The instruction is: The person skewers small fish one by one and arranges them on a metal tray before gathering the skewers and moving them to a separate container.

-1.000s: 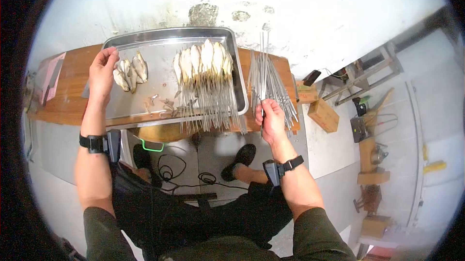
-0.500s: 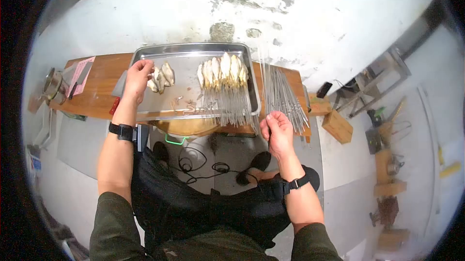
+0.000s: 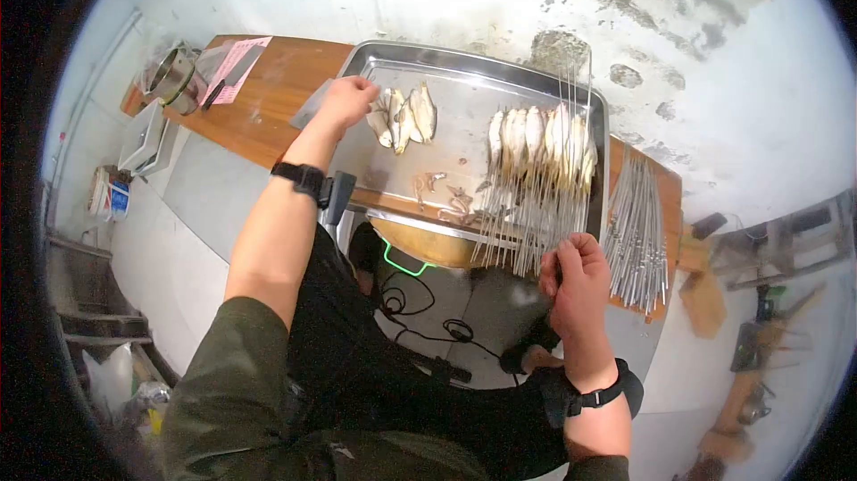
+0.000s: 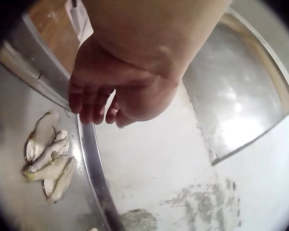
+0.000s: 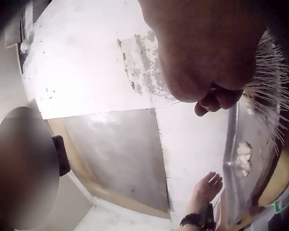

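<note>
My left hand (image 3: 346, 101) hovers at the tray's left rim beside a small pile of bare fish (image 3: 409, 119); in the left wrist view its fingers (image 4: 94, 103) hang loosely curled and hold nothing. With thumb and fingers my right hand (image 3: 580, 293) pinches a few thin metal skewers (image 3: 562, 79), which point up past the right part of the metal tray (image 3: 460, 128). Behind them lies a row of skewered fish (image 3: 534, 137), skewer ends toward me. The right wrist view shows my right hand (image 5: 207, 57) from behind, its grip mostly hidden.
Loose skewers (image 3: 638, 231) lie fanned on the wooden table (image 3: 299, 79) right of the tray. Scraps (image 3: 455, 200) sit near the tray's front. At the table's left are a knife (image 3: 234, 75) and a metal pot (image 3: 177, 81). A green-handled round container (image 3: 428, 244) stands below.
The head view has turned, shifting the table rightward. My right hand has moved from the loose skewers to in front of the skewered fish, bringing a few skewers. My left hand remains beside the bare fish.
</note>
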The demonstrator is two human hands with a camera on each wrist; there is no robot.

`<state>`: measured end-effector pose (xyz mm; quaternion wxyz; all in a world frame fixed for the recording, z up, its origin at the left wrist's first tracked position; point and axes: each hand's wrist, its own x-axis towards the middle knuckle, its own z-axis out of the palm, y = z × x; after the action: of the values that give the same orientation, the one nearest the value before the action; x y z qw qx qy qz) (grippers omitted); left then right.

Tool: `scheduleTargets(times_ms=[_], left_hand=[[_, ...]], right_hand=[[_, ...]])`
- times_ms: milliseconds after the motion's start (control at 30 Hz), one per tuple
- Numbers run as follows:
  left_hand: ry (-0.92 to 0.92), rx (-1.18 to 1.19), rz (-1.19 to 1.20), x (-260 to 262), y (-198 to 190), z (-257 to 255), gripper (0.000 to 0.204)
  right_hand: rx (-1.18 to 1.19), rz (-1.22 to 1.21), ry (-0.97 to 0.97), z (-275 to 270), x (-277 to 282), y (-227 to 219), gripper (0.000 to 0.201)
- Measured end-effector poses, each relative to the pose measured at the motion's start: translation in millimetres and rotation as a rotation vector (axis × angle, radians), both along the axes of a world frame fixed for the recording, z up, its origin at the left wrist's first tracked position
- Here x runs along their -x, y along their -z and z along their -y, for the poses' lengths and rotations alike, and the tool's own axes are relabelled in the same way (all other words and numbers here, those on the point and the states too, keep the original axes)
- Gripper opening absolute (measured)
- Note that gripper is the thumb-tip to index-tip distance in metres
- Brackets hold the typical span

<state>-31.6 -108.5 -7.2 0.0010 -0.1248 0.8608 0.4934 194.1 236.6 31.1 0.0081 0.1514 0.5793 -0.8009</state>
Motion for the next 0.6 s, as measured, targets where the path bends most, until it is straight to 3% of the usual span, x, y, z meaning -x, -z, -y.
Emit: scheduleTargets(times_ms=[67,100,167,300,433,600], left_hand=[[0.177,0.448,-0.033,22,19,-10,0.038],[0.183,0.455,-0.030,28,26,-18,0.038],[0.243,0.711,0.082,37,34,-39,0.047],[0.087,0.892,0.105,28,41,-78,0.053],[0.113,0.974,0.064,25,57,-90,0.049],[-0.008,0.960,-0.162,25,66,-105,0.036]], right_hand=[[-0.019,0.002,-0.023,-3,4,5,0.006],[-0.050,-0.002,-0.043,-5,6,6,0.007],[-0.047,0.025,-0.040,-6,8,10,0.008],[0.017,0.050,-0.040,-4,9,14,0.010],[0.056,0.035,-0.037,-4,12,14,0.011],[0.019,0.053,-0.048,-5,9,11,0.008]])
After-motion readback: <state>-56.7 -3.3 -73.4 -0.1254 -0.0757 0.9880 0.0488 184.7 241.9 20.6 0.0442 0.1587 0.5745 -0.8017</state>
